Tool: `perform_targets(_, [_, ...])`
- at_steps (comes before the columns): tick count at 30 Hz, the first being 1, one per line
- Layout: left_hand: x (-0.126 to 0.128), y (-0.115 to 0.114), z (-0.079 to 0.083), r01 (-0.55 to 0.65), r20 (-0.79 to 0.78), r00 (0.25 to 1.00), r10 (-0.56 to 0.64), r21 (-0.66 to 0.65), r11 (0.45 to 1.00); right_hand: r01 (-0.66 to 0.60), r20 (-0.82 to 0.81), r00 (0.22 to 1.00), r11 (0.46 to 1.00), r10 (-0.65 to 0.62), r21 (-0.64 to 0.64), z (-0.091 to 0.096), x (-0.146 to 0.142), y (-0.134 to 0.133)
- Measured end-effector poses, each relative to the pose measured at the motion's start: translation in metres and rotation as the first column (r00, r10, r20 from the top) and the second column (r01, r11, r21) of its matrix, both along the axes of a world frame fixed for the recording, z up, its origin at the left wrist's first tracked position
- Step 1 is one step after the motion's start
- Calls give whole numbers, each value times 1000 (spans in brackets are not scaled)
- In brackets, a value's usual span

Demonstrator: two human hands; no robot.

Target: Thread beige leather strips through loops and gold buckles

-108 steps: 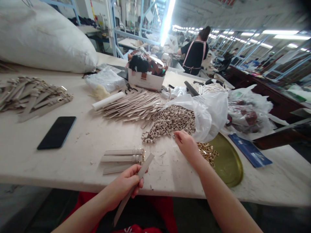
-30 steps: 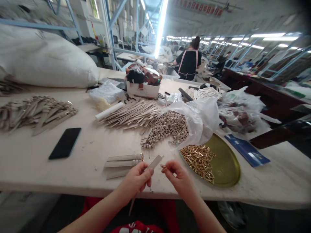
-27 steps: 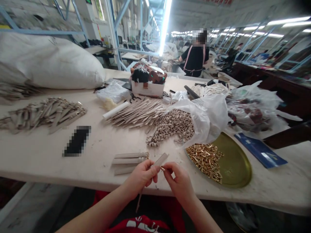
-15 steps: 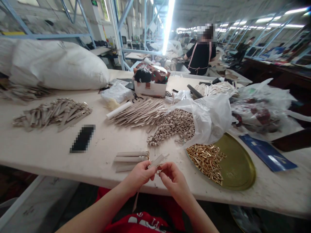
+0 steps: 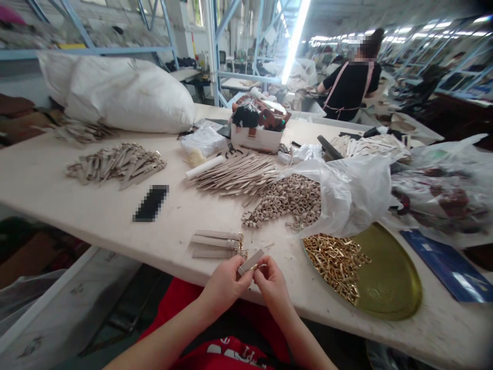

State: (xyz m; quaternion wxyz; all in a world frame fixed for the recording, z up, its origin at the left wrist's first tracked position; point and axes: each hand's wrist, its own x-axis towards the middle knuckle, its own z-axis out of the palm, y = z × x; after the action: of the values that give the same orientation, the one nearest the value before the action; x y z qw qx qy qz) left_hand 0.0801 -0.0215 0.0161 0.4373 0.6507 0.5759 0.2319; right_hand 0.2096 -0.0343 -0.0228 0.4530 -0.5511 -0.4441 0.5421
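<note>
My left hand point(image 5: 225, 281) is closed round a beige strap point(image 5: 250, 262) at the table's near edge. My right hand point(image 5: 272, 283) pinches a small gold buckle point(image 5: 262, 266) against the strap's tip. Just beyond my hands lie three finished straps point(image 5: 215, 243) with gold buckles. A heap of small beige loops point(image 5: 287, 199) spills from a white plastic bag point(image 5: 348, 192). Gold buckles point(image 5: 337, 257) are piled on a brass-coloured round tray point(image 5: 389, 285) to my right.
A pile of plain straps point(image 5: 234, 174) lies mid-table, another pile point(image 5: 117, 163) at the left, with a dark phone point(image 5: 151, 203) between. A big white sack point(image 5: 119, 95), a white box point(image 5: 256, 134), bags point(image 5: 442, 187) and a blue booklet point(image 5: 447, 264) stand around. A person point(image 5: 352, 87) works beyond.
My right hand left the loop heap and came back to the strap with a buckle. Both hands drew together at the strap's tip. The view shifted left.
</note>
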Motion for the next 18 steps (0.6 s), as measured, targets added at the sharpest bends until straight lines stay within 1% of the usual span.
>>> perform_targets(2, [-4, 3, 3, 10, 8, 1000, -10, 11, 1000, -71, 69, 996, 991, 63, 111, 7, 2, -2])
perform_targets(3, [-5, 6, 4, 16, 17, 1000, -17, 12, 1000, -111, 70, 992, 983, 102, 144, 11, 3, -4])
perform_targets(5, [-8, 12, 6, 36, 29, 999, -36, 3, 999, -179, 4, 984, 972, 180, 153, 19, 7, -8])
perform_targets(7, [-9, 16, 8, 65, 48, 997, -65, -19, 998, -216, -63, 972, 966, 227, 140, 24, 11, -13])
perform_targets(9, [-9, 18, 11, 97, 98, 991, -90, -72, 993, -230, -28, 972, 966, 234, 118, 24, 13, -15])
perform_targets(12, [-10, 18, 15, 150, 169, 978, -120, -179, 972, -180, 155, 974, 981, 167, 74, 22, 13, -14])
perform_targets(13, [-12, 18, 16, 164, 180, 975, -128, -202, 966, -164, 174, 973, 984, 149, 75, 21, 11, -12])
perform_targets(14, [-14, 17, 16, 176, 186, 973, -136, -216, 960, -156, 151, 978, 984, 142, 86, 22, 8, -11])
perform_targets(15, [-16, 17, 16, 185, 189, 971, -143, -225, 957, -149, 94, 986, 984, 140, 99, 22, 5, -9])
perform_targets(18, [-26, 18, 15, 189, 215, 966, -142, -218, 957, -130, -142, 980, 988, 140, 78, 24, -8, -4])
